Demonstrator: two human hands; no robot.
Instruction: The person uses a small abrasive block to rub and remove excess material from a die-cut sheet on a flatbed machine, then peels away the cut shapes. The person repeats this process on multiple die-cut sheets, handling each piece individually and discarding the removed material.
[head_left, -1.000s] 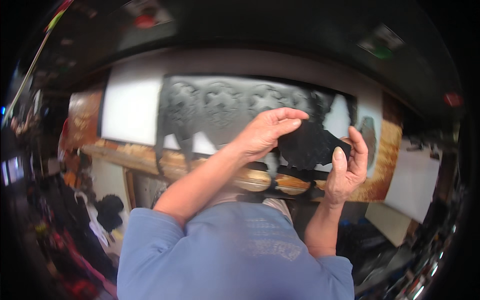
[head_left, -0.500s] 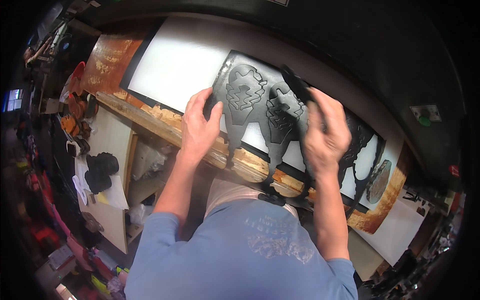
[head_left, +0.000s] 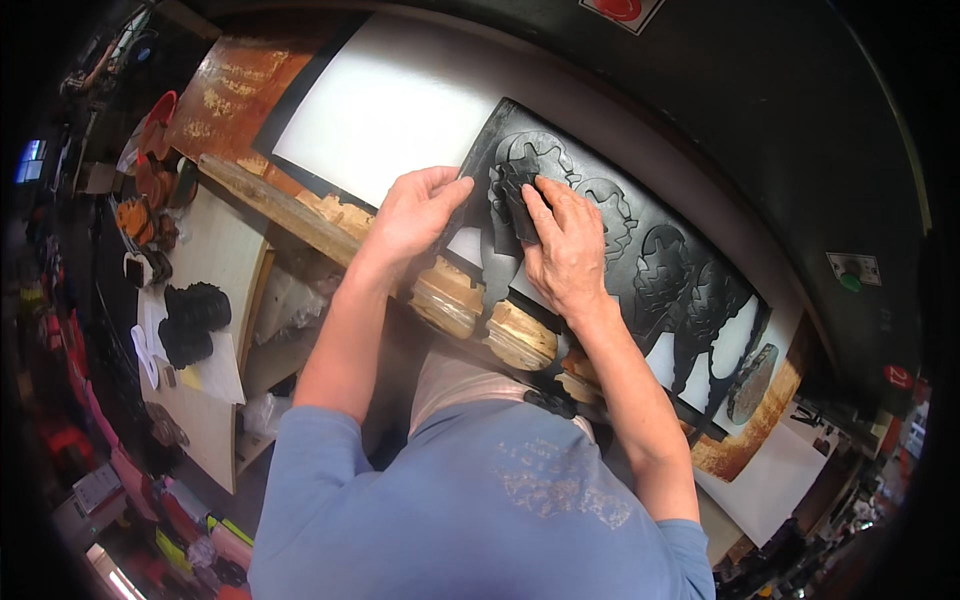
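A thin black sheet (head_left: pixel 660 210), cut into jagged-edged shapes, lies slantwise on a white board (head_left: pixel 360 110). My left hand (head_left: pixel 415 215) is closed at the sheet's left edge, thumb and fingers pinching it. Over the leftmost cut shape is my right hand (head_left: pixel 568 245), its fingers closed on a dark cut-out piece (head_left: pixel 515 190); whether it is one layer or several I cannot tell. Further right, more cut shapes (head_left: pixel 665 265) still sit in the sheet. Its near edge hangs in strips over worn wood.
A splintered wooden beam (head_left: pixel 280 215) runs along the near edge. An oval dark slab (head_left: pixel 752 385) rests at the board's right end. To the left, a pile of black pieces (head_left: pixel 195 322) lies on papers. A dark machine panel with a green button (head_left: pixel 850 280) stands behind.
My right hand has moved left and down onto the leftmost shape with the dark piece. My left hand has closed on the sheet's edge, and the sheet appears further right in view.
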